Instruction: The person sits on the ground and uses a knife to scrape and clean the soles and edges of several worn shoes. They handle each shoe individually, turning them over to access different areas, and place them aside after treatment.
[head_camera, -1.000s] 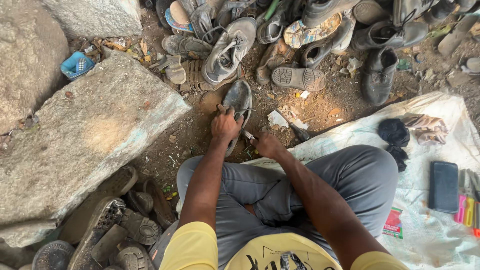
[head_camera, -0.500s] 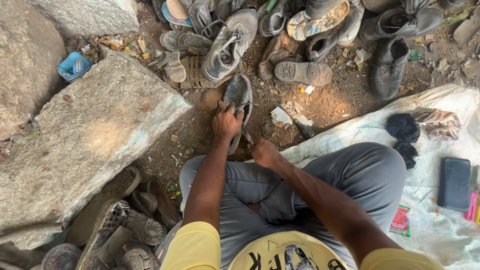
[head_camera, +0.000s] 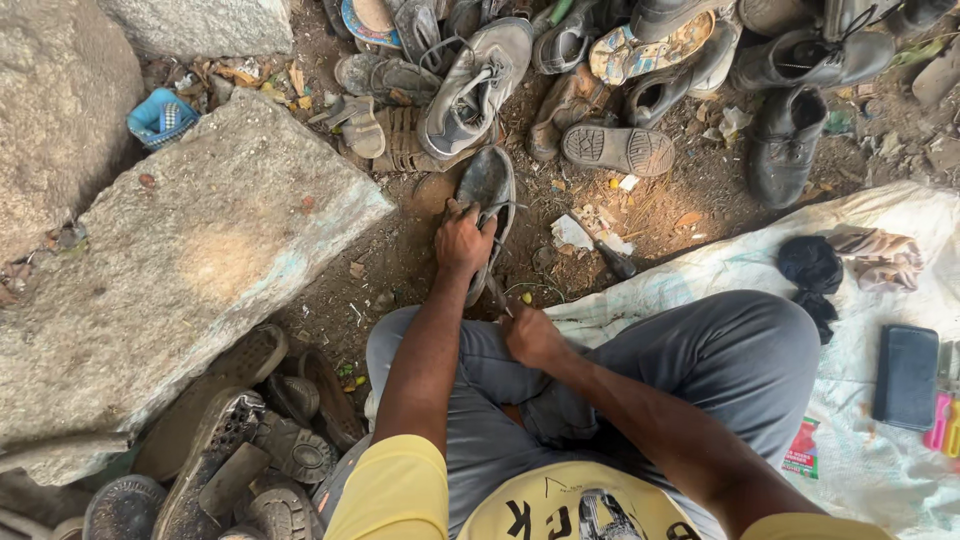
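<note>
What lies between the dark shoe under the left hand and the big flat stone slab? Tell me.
In the head view, only bare dirt with small scraps of litter separates the dark shoe, pressed by the left hand, from the stone slab.

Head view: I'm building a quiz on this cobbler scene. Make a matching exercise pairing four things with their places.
Things:
1. left hand
2. right hand
3. blue basket
4. black phone

Places:
A. on the white sheet, far right
B. gripping the dark shoe on the ground
C. between the two stones
D. just below the shoe's heel, above the knees

Pairs: 1-B, 2-D, 3-C, 4-A
</note>
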